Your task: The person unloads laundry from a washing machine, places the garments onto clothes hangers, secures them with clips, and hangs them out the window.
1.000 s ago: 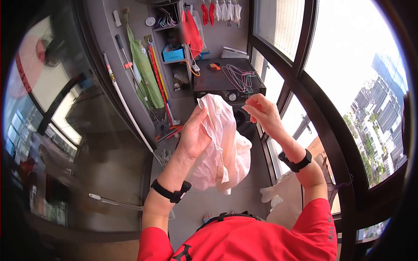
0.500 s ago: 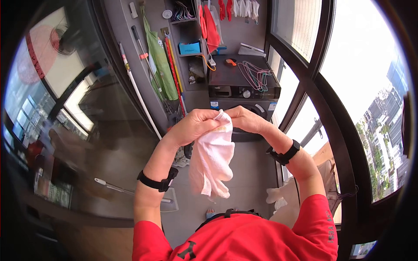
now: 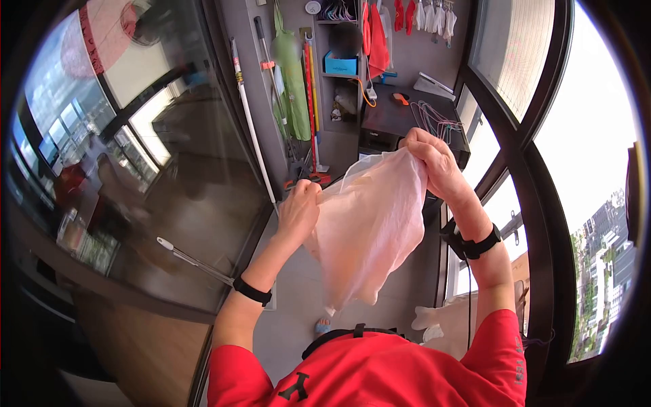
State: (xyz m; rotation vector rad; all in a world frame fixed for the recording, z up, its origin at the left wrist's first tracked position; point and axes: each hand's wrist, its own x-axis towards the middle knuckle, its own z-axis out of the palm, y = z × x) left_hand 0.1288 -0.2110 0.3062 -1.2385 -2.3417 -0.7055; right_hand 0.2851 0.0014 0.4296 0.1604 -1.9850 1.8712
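Left hand (image 3: 300,209) and right hand (image 3: 435,163) apart, each clamped on pale pink cloth (image 3: 369,224) — cloth spread between, lower end hanging above floor (image 3: 288,285).

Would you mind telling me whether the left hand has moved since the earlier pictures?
Yes. Judged against the black machine, the left hand has shifted to the left.

Place: apparently a home's laundry balcony
Black appliance (image 3: 383,117): beyond the right grip (image 3: 422,150), carrying hangers (image 3: 439,123)
Small garments (image 3: 430,20): hung farther beyond it
Windows (image 3: 586,149): right of it, high city view
Poles (image 3: 253,132): beyond the left grip (image 3: 310,192)
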